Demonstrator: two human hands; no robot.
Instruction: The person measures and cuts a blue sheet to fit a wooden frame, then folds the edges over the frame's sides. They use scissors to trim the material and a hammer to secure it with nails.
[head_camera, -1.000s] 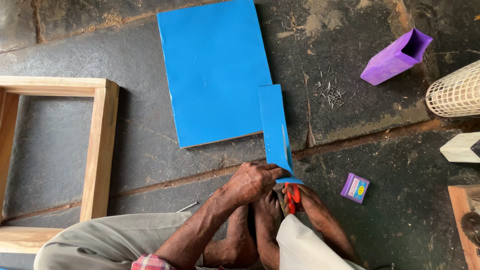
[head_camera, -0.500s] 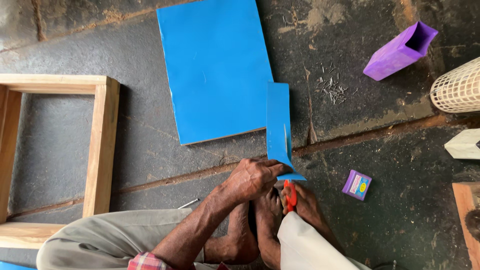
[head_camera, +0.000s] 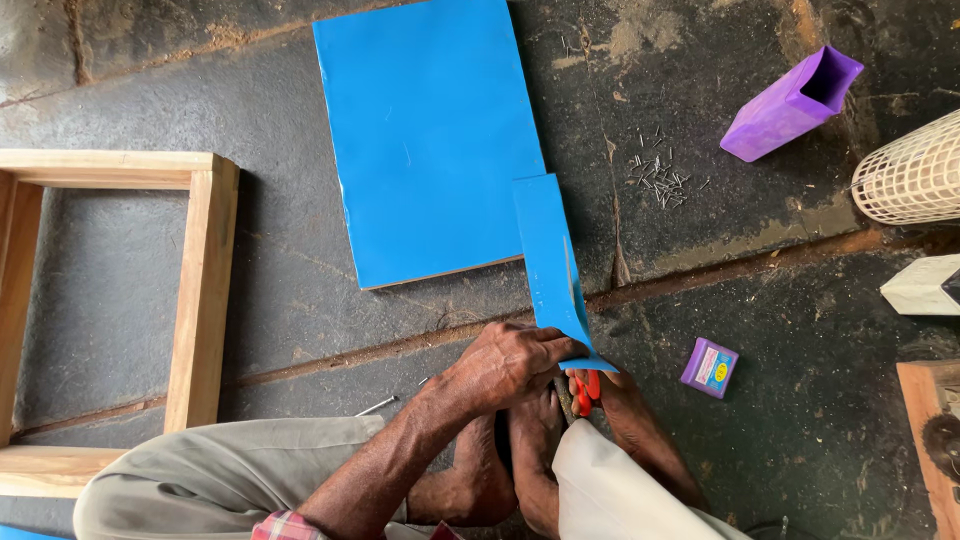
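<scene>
A large blue sheet (head_camera: 430, 140) lies flat on the dark stone floor. A narrow blue strip (head_camera: 548, 260) runs from its right corner down to my hands. My left hand (head_camera: 510, 365) pinches the strip's near end, which curls up. My right hand (head_camera: 622, 395), partly under a white sleeve, grips red-handled scissors (head_camera: 585, 388) right at that end. The scissor blades are hidden behind the hand and the strip. My bare feet (head_camera: 520, 455) sit just below the hands.
A wooden frame (head_camera: 200, 290) lies at the left. Loose small nails (head_camera: 660, 180), a purple open container (head_camera: 790, 100) and a white mesh basket (head_camera: 915, 170) are at the upper right. A small purple box (head_camera: 709, 366), a white block (head_camera: 920, 285) and a wooden piece (head_camera: 930, 440) are at the right.
The view has drifted slightly. Both hands stay at the near end of the blue strip, which now curls up a little more there.
</scene>
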